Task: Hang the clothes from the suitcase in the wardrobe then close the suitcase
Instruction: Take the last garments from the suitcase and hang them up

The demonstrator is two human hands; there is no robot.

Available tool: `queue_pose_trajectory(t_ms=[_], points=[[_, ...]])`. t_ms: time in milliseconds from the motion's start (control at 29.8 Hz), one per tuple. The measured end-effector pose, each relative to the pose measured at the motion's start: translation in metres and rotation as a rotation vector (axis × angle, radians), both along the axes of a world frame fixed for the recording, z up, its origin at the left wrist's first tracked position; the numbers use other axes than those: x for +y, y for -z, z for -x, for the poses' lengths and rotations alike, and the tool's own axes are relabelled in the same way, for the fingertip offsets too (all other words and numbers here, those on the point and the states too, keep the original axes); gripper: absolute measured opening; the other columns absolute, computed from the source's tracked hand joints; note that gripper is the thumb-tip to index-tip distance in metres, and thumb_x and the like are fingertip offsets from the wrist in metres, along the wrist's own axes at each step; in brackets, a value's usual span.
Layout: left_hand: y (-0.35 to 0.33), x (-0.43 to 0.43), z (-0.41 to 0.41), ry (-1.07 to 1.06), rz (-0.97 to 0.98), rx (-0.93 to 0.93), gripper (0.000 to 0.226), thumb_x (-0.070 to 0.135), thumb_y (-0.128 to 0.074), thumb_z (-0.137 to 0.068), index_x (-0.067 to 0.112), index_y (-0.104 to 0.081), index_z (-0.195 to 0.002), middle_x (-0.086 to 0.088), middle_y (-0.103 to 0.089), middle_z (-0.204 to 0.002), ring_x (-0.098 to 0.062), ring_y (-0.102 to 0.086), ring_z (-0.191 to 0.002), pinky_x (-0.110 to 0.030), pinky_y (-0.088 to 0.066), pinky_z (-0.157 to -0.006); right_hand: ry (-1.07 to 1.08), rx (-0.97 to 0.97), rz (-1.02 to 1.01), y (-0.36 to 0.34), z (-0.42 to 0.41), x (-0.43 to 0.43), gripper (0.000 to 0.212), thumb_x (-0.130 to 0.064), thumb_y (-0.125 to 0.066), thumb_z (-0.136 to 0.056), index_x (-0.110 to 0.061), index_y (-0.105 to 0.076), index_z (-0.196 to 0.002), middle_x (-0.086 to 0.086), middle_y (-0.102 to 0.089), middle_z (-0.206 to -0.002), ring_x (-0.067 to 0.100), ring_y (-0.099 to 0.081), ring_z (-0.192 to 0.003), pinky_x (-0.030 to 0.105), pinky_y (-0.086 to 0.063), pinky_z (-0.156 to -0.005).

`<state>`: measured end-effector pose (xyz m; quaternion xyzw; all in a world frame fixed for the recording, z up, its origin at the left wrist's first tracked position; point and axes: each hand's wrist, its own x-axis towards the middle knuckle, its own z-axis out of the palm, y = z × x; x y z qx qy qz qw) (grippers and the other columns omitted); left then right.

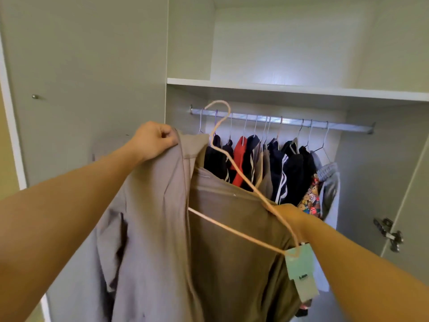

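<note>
Evidently the left hand [155,140] grips the taupe garment [157,217] by its shoulder so the right hand [287,214], clutching the peach hanger [233,229], can seat it, nearer than the wardrobe rail [290,120].

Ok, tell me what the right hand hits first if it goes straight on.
Likely the dark clothes hanging on the rail, just beyond the right hand, which grips the pink hanger; depth is unclear.

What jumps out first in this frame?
A grey-brown garment fills the centre, its top gripped by the left hand while the right hand holds a peach hanger against it. Behind, the rail is packed with hung clothes, one bright red.
</note>
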<state>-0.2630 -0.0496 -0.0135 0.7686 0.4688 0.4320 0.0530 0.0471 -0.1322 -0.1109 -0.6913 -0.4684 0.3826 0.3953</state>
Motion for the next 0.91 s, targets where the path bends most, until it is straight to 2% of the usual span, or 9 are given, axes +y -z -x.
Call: queue_pose_trajectory(t_ms=[67,168,269,336,437,504,605,772,907], points=[[0.007,0.002,0.002,-0.075,-0.032,0.129,0.035,0.011,-0.056,-0.088,0.019,-0.048,-0.054,-0.002,-0.057,-0.061,-0.018,-0.051,-0.067,-0.026,-0.036,-0.071,0.007,-0.051,0.034,-0.008,-0.005,0.001,0.050,-0.039,-0.056,-0.091,0.005,-0.062,-0.114,0.020,-0.067,-0.093,0.032,-0.063,-0.079,0.039,-0.054,-0.074],[0.015,0.003,-0.001,-0.163,-0.098,0.280,0.026,0.024,-0.055,-0.090,0.023,-0.057,-0.064,-0.005,-0.061,-0.071,-0.028,-0.058,-0.081,-0.032,-0.032,-0.086,0.073,-0.208,0.036,-0.015,-0.006,0.007,0.062,-0.049,-0.040,-0.096,0.003,-0.052,-0.129,0.021,-0.062,-0.109,0.035,-0.058,-0.099,0.040,-0.047,-0.092],[0.019,0.000,-0.011,-0.219,-0.210,0.288,0.022,0.030,-0.053,-0.092,0.025,-0.059,-0.071,-0.004,-0.061,-0.071,-0.031,-0.060,-0.087,-0.032,-0.030,-0.086,0.134,-0.286,0.082,-0.012,-0.006,0.013,0.076,-0.060,-0.030,-0.093,-0.003,-0.038,-0.142,0.021,-0.046,-0.139,0.037,-0.045,-0.125,0.044,-0.034,-0.110],[0.020,-0.002,-0.018,-0.228,-0.220,0.227,0.023,0.030,-0.054,-0.091,0.023,-0.061,-0.072,-0.008,-0.067,-0.077,-0.032,-0.061,-0.088,-0.032,-0.032,-0.084,0.184,-0.302,0.100,-0.008,-0.006,0.018,0.081,-0.064,-0.025,-0.091,-0.003,-0.038,-0.142,0.021,-0.044,-0.141,0.037,-0.042,-0.128,0.045,-0.032,-0.111],[0.025,-0.003,-0.026,-0.162,-0.161,0.157,0.022,0.028,-0.056,-0.089,0.024,-0.057,-0.068,-0.008,-0.068,-0.082,-0.032,-0.060,-0.088,-0.032,-0.038,-0.081,0.267,-0.314,0.078,-0.007,-0.002,0.020,0.077,-0.059,-0.023,-0.095,0.002,-0.035,-0.141,0.023,-0.041,-0.142,0.038,-0.040,-0.129,0.043,-0.032,-0.108],[0.031,-0.004,-0.028,-0.109,-0.118,0.127,0.023,0.025,-0.058,-0.088,0.023,-0.055,-0.065,-0.007,-0.066,-0.078,-0.032,-0.059,-0.083,-0.032,-0.041,-0.077,0.306,-0.280,0.016,-0.007,-0.002,0.023,0.072,-0.055,-0.029,-0.096,0.003,-0.041,-0.136,0.025,-0.049,-0.131,0.038,-0.047,-0.121,0.042,-0.036,-0.102],[0.041,-0.005,-0.030,-0.029,-0.044,0.103,0.032,0.021,-0.058,-0.088,0.025,-0.050,-0.058,-0.002,-0.058,-0.069,-0.026,-0.055,-0.074,-0.029,-0.039,-0.067,0.342,-0.240,-0.077,-0.006,-0.005,0.025,0.056,-0.050,-0.032,-0.097,0.000,-0.052,-0.114,0.019,-0.054,-0.092,0.031,-0.050,-0.093,0.040,-0.043,-0.088],[0.056,-0.009,-0.044,0.085,0.017,0.179,0.030,0.016,-0.054,-0.089,0.024,-0.049,-0.061,0.007,-0.047,-0.057,-0.020,-0.046,-0.067,-0.028,-0.037,-0.064,0.394,-0.044,-0.184,-0.013,0.009,0.027,0.043,-0.044,-0.040,-0.097,-0.004,-0.049,-0.085,0.011,-0.046,-0.072,0.026,-0.046,-0.070,0.035,-0.040,-0.067],[0.067,-0.015,-0.065,0.157,0.064,0.288,0.034,0.016,-0.050,-0.093,0.023,-0.045,-0.060,0.009,-0.044,-0.059,-0.020,-0.046,-0.073,-0.031,-0.041,-0.074,0.329,0.088,-0.317,-0.022,0.028,0.026,0.037,-0.029,-0.046,-0.097,-0.010,-0.045,-0.065,0.008,-0.042,-0.061,0.022,-0.041,-0.057,0.033,-0.037,-0.059]])
